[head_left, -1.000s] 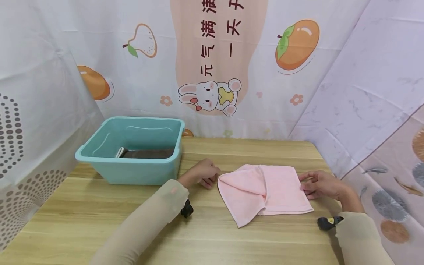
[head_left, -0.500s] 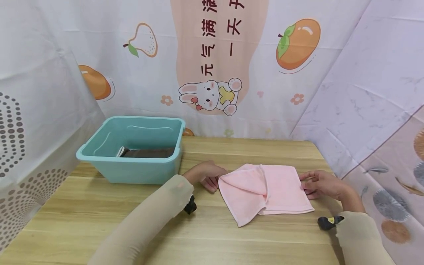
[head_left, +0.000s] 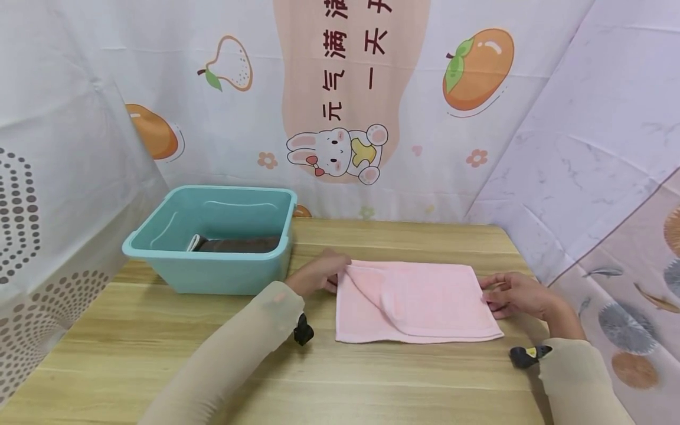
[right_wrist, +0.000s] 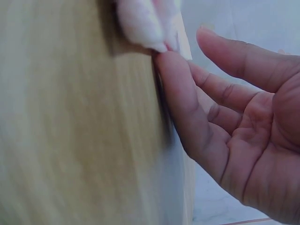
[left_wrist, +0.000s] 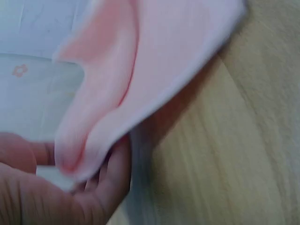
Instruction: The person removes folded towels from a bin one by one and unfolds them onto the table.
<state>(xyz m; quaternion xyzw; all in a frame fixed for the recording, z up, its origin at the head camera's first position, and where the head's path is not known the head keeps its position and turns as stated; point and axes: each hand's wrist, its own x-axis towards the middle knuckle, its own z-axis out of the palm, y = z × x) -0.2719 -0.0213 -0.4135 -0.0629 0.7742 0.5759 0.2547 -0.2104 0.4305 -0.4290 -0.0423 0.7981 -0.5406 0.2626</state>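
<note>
A pink towel [head_left: 435,301] lies folded on the wooden table, its left part creased along a diagonal ridge. My left hand [head_left: 321,273] grips the towel's far left corner. In the left wrist view, the corner of the towel [left_wrist: 112,103] droops in folds between the thumb and fingers of my left hand [left_wrist: 61,192]. At the towel's right edge rests my right hand [head_left: 517,297]. The right wrist view has the fingertips of my right hand [right_wrist: 234,122] right at the towel edge [right_wrist: 145,23], with the thumb held apart from them.
A light-blue plastic bin [head_left: 212,274] stands at the back left, with a dark brown folded cloth [head_left: 239,244] and a white edge of fabric inside. Printed curtains [head_left: 234,141] hang behind and on both sides of the wooden table [head_left: 372,383].
My left hand reached to the towel's far left corner and took hold of it. The towel's left flap spread out leftward, its near corner no longer jutting forward. My right hand stays in place.
</note>
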